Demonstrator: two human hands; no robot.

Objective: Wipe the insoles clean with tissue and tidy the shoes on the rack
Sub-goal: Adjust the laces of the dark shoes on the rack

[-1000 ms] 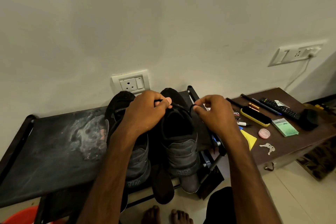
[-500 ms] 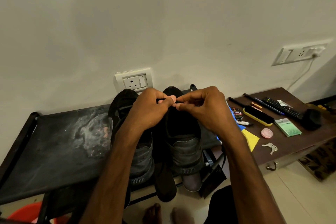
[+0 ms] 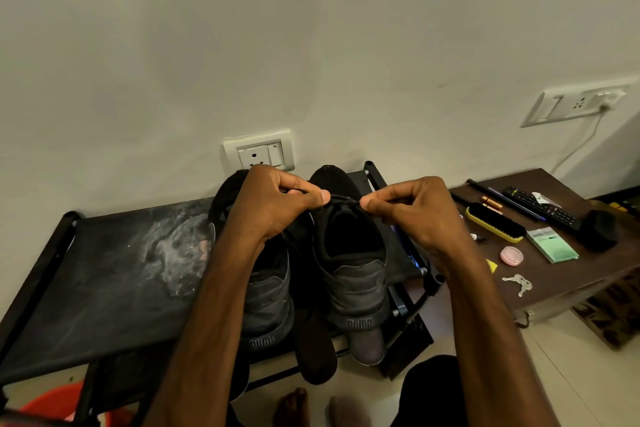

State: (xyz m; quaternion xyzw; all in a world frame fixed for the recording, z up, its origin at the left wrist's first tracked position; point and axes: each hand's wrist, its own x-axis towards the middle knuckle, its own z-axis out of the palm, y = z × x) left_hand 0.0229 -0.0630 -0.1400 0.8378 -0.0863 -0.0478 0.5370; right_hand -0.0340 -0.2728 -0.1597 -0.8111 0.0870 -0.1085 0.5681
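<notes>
Left hand (image 3: 273, 206), right hand (image 3: 417, 215): each grip pinching black lace (image 3: 343, 199), stretched between them above right shoe (image 3: 353, 274); shoe on rack (image 3: 104, 274).

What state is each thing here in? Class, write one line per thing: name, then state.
Left grip, pinching shoelace.
Right grip, pinching shoelace.
Shoelace, held between both grips.
Shoe beneath shoelace, upright on rack, heel toward camera.
Other shoe, upright beside it, partly under the forearm.
Insole, out, lying between the shoes.
Rack top, smeared with white dust.
Wall plug, plugged in.
</notes>
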